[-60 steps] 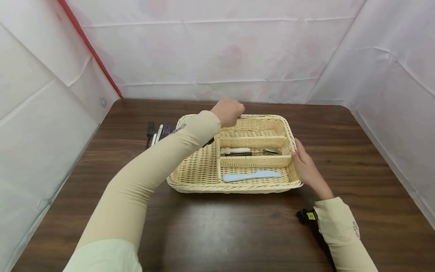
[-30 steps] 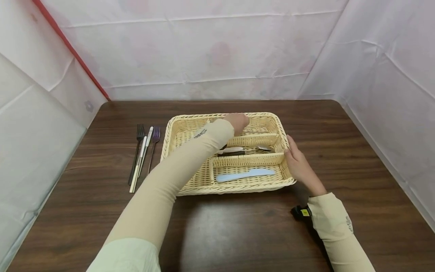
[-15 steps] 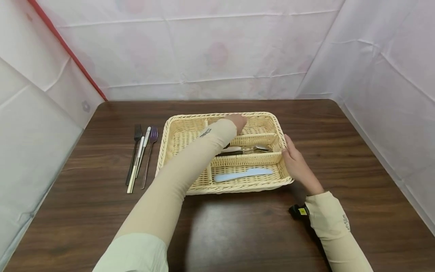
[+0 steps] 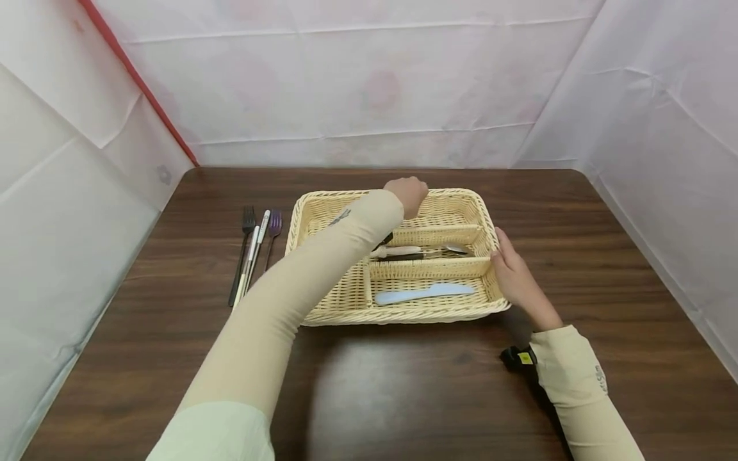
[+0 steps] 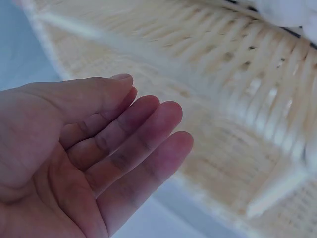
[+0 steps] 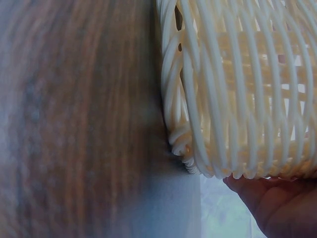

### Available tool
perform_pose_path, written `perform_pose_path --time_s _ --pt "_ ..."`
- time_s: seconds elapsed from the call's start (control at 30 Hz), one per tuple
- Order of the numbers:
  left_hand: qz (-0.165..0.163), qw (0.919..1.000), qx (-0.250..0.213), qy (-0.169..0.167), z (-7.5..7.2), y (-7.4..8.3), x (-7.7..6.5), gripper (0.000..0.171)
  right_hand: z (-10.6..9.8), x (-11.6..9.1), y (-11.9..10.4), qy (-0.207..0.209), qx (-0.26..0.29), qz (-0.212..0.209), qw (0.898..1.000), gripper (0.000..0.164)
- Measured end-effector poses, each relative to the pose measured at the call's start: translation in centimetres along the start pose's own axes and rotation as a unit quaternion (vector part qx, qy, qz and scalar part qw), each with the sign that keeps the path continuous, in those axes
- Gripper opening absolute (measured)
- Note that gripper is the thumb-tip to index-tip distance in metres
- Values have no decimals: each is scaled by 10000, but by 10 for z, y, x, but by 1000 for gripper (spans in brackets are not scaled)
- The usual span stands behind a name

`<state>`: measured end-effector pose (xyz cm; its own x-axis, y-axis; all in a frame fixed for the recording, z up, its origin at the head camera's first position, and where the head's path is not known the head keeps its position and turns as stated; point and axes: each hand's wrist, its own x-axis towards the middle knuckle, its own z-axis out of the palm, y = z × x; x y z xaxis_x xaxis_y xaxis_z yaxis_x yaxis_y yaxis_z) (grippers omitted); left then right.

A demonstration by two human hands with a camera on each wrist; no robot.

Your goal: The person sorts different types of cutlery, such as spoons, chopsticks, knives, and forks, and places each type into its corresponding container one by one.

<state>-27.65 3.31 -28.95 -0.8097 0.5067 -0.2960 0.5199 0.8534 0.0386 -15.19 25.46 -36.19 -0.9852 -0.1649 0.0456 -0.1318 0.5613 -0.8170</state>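
R hand (image 4: 519, 282) grips the R end of the wicker basket (image 4: 438, 314), thumb at the rim, fingers along the outer wall; R wrist cam shows only part of this hand, dim, against the wicker. L hand (image 4: 410, 195) is over the basket's far rim, approx mid-length, holding nothing; L wrist cam has its fingers loosely extended, close together, thumb near them, blurred wicker behind. Can't tell if it touches the rim.

Basket is on the table (image 4: 403, 397), body to the L of R hand and mostly on the near side of L hand. Long axis L–R, roughly parallel to the table's far edge; short ends face L and R. One deep compartment at L end, three long ones stacked far to near on the R, same L–R run.

Middle compartment: white handle (image 4: 403, 250) and black handle (image 4: 402, 257) side by side, lengthwise, plus a spoon bowl (image 4: 455, 248) at the R. Near compartment: lt-blue knife (image 4: 425, 293), handle L, blade R, approx lengthwise.

On the table L of basket: black fork (image 4: 241, 256), pair of chopsticks (image 4: 254, 250), purple fork (image 4: 275, 224); both forks' tines point away from the person, chopsticks lean a bit R at the far end. L sleeve (image 4: 265, 307) hides the purple fork's near end. By R sleeve (image 4: 582, 384): black device w/ yellow label.
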Motion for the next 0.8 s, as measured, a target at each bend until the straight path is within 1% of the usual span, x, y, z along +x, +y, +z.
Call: perform_pose_path --time_s 0.1,0.2,0.3,0.37,0.43,0.5,0.57,0.63,0.67,0.73,0.8 --pt "258 9988 -243 351 -19 0 -21 26 -5 0 1 -22 -7 -3 10000 53" --pt "411 9955 -661 544 -32 -8 -42 18 -8 1 1 -68 -55 26 10000 53" --pt "363 9901 -1203 633 -38 -28 -62 17 -8 2 1 -90 -127 91 9998 54" --pt "221 9857 -1522 692 -38 -45 -74 17 -7 2 3 -79 -171 110 9998 54" --pt "67 9823 -1685 812 -35 -64 -86 16 -7 2 5 -65 -186 134 9997 54" --pt "-117 9799 -1765 918 -31 -85 -97 19 -7 1 8 -31 -168 118 9998 54" --pt "-302 9786 -1735 1069 -24 -105 -107 19 -7 1 9 -20 -110 79 9999 54" --pt "-502 9775 -1651 1211 -15 -124 -117 18 -8 1 9 -18 -65 44 10000 54" --pt "-641 9772 -1607 1231 -9 -133 -122 16 -8 2 9 -25 -45 39 10000 54" --pt "-898 9759 -1484 1321 2 -148 -132 12 -9 2 9 -40 -24 16 10000 54" --pt "-1219 9750 -1402 1221 14 -160 -139 7 -11 2 9 -15 -55 12 10000 53"
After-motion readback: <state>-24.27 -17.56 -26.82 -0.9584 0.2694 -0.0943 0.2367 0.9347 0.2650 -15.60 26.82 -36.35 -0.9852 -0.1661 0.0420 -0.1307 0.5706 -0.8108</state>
